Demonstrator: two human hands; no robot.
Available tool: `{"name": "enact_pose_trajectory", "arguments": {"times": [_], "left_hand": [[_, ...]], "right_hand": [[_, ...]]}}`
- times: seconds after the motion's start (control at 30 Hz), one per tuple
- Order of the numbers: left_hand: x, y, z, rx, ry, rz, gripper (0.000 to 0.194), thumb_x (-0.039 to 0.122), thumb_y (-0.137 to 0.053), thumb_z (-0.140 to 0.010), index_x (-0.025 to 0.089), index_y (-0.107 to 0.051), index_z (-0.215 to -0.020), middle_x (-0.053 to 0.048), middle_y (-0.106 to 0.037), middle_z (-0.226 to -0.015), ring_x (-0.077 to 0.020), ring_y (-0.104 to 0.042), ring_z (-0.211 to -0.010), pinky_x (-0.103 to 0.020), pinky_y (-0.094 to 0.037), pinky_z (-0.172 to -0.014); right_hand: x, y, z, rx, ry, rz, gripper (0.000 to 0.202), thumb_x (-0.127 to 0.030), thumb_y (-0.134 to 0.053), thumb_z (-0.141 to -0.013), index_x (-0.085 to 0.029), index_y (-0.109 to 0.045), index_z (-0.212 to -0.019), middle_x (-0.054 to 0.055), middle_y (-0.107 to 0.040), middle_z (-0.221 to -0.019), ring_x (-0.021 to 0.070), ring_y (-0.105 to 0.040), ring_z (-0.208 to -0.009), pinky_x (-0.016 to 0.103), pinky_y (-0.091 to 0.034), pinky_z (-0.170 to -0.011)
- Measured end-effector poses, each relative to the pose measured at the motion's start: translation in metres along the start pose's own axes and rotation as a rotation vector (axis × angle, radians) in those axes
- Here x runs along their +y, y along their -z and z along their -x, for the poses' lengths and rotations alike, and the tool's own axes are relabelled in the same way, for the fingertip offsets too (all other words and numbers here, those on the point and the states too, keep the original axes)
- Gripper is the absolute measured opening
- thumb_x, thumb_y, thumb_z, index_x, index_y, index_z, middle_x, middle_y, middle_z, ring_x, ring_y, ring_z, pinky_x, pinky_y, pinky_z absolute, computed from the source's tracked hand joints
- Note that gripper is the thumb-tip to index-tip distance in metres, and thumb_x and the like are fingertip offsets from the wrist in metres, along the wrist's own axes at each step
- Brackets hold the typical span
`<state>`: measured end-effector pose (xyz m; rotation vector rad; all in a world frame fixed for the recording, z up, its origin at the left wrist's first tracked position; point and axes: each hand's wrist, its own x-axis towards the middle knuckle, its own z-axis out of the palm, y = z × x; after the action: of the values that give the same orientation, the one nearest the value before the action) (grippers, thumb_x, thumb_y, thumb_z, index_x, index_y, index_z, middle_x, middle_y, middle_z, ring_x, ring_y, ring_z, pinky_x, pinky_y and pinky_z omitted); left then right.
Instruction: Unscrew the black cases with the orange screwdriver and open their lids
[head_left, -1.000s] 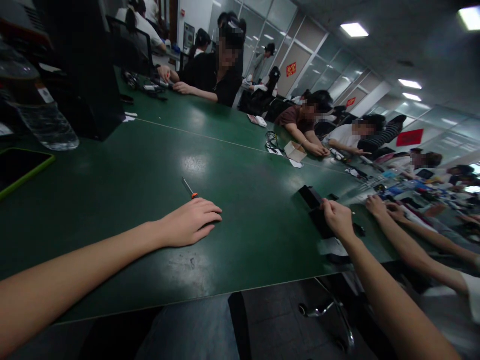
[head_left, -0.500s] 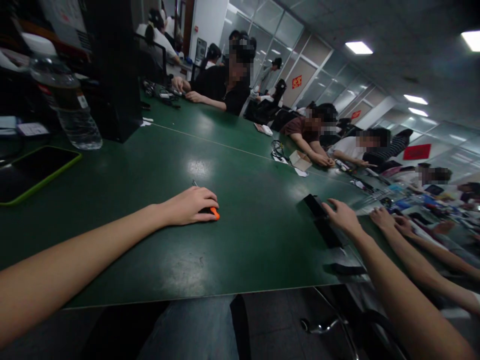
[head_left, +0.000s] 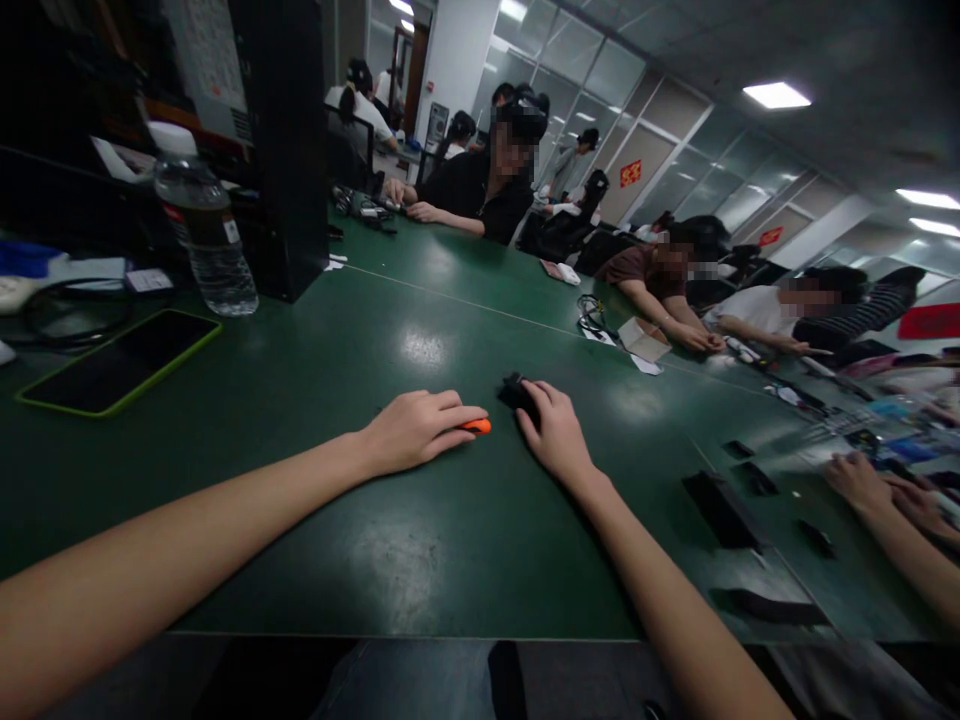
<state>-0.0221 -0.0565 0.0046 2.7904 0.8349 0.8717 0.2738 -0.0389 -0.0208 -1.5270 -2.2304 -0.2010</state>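
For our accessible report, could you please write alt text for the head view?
The left hand holds an orange-ended handle, the right hand a black part, on a green table; a phone and bottle sit farther left.

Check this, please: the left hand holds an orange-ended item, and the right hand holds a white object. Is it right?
Not white: in the head view, the right hand holds a black object. The left hand holds an orange-ended item.

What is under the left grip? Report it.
The rounded end of an orange handle pokes out of the left grip; the rest is covered by the hand, so its full shape cannot be seen.
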Motion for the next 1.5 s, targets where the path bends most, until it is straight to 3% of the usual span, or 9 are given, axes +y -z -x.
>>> {"name": "enact_pose_trajectory", "arguments": {"times": [0.13, 0.23, 0.47, 0.67, 0.8, 0.93, 1.1, 1.3, 1.5], "left_hand": [[0.003, -0.003, -0.001, 0.195, 0.171, 0.056, 0.046, 0.029, -0.041, -0.106, 0.023, -0.046, -0.151, -0.01, -0.064, -0.115, -0.021, -0.063, -0.096, -0.036, -0.051, -0.087], [0.003, -0.006, -0.003, 0.276, 0.21, 0.201, 0.052, 0.018, -0.038, -0.104, 0.023, -0.04, -0.155, -0.011, -0.062, -0.119, -0.0209, -0.061, -0.106, -0.038, -0.051, -0.095], [0.002, -0.005, -0.005, 0.338, 0.238, 0.359, 0.044, 0.018, -0.045, -0.102, 0.024, -0.055, -0.145, -0.01, -0.067, -0.124, -0.0217, -0.062, -0.113, -0.044, -0.049, -0.102], [0.006, -0.004, -0.004, 0.271, 0.15, 0.304, 0.036, 0.022, -0.05, -0.102, 0.024, -0.061, -0.137, -0.008, -0.071, -0.127, -0.0225, -0.064, -0.115, -0.044, -0.05, -0.102], [0.006, -0.003, -0.005, 0.275, 0.241, 0.281, 0.032, 0.023, -0.054, -0.1, 0.022, -0.063, -0.131, -0.009, -0.071, -0.123, -0.0238, -0.065, -0.113, -0.044, -0.051, -0.1], [0.002, -0.003, -0.009, 0.281, 0.405, 0.365, 0.028, 0.024, -0.054, -0.098, 0.016, -0.065, -0.122, -0.01, -0.073, -0.117, -0.0225, -0.069, -0.106, -0.04, -0.053, -0.097], [-0.003, -0.003, -0.012, 0.093, 0.485, 0.473, 0.03, 0.025, -0.044, -0.1, 0.017, -0.07, -0.112, -0.007, -0.076, -0.109, -0.0225, -0.071, -0.102, -0.038, -0.055, -0.095], [0.0, 0.0, -0.012, 0.029, 0.497, 0.438, 0.033, 0.027, -0.041, -0.1, 0.017, -0.072, -0.109, -0.006, -0.076, -0.107, -0.0231, -0.071, -0.101, -0.037, -0.054, -0.092], [0.004, 0.0, -0.014, 0.039, 0.528, 0.473, 0.032, 0.026, -0.041, -0.1, 0.018, -0.071, -0.108, -0.006, -0.075, -0.108, -0.0223, -0.069, -0.102, -0.036, -0.051, -0.095]], "right_hand": [[-0.061, 0.008, 0.009, -0.055, 0.299, -0.18, 0.05, -0.031, -0.052, -0.098, -0.026, -0.047, -0.147, 0.013, -0.055, -0.143, 0.0293, -0.052, -0.129, 0.052, -0.046, -0.11], [-0.075, 0.013, 0.018, -0.049, 0.356, -0.27, 0.048, -0.033, -0.054, -0.098, -0.024, -0.047, -0.145, 0.015, -0.055, -0.143, 0.0309, -0.054, -0.127, 0.054, -0.048, -0.106], [-0.055, 0.013, 0.009, 0.078, 0.032, -0.621, 0.051, -0.045, -0.056, -0.097, -0.024, -0.045, -0.142, 0.011, -0.068, -0.122, 0.0238, -0.064, -0.103, 0.047, -0.051, -0.095], [-0.086, 0.015, -0.02, 0.089, -0.034, -0.915, 0.034, -0.047, -0.068, -0.088, -0.024, -0.067, -0.114, 0.004, -0.073, -0.105, 0.0213, -0.067, -0.097, 0.039, -0.052, -0.093], [-0.093, 0.011, -0.022, 0.173, -0.15, -0.998, 0.028, -0.048, -0.068, -0.088, -0.023, -0.072, -0.1, 0.003, -0.073, -0.097, 0.0194, -0.067, -0.089, 0.036, -0.054, -0.086], [-0.068, 0.015, -0.016, 0.334, -0.315, -1.053, 0.033, -0.054, -0.063, -0.091, -0.021, -0.068, -0.099, 0.002, -0.069, -0.089, 0.0153, -0.064, -0.077, 0.031, -0.053, -0.074], [-0.032, 0.019, -0.021, 0.554, -0.586, -1.36, 0.043, -0.063, -0.068, -0.083, -0.021, -0.062, -0.088, -0.003, -0.057, -0.072, 0.0095, -0.052, -0.059, 0.023, -0.046, -0.057], [-0.031, 0.006, -0.023, 0.161, -0.774, -1.686, 0.054, -0.075, -0.061, -0.08, -0.024, -0.041, -0.078, -0.006, -0.045, -0.062, 0.0097, -0.049, -0.053, 0.023, -0.047, -0.051], [-0.05, 0.022, -0.018, -0.364, -0.753, -1.646, 0.051, -0.064, -0.077, -0.073, -0.021, -0.049, -0.08, -0.01, -0.04, -0.054, 0.0018, -0.021, -0.036, 0.016, -0.012, -0.033]]}}
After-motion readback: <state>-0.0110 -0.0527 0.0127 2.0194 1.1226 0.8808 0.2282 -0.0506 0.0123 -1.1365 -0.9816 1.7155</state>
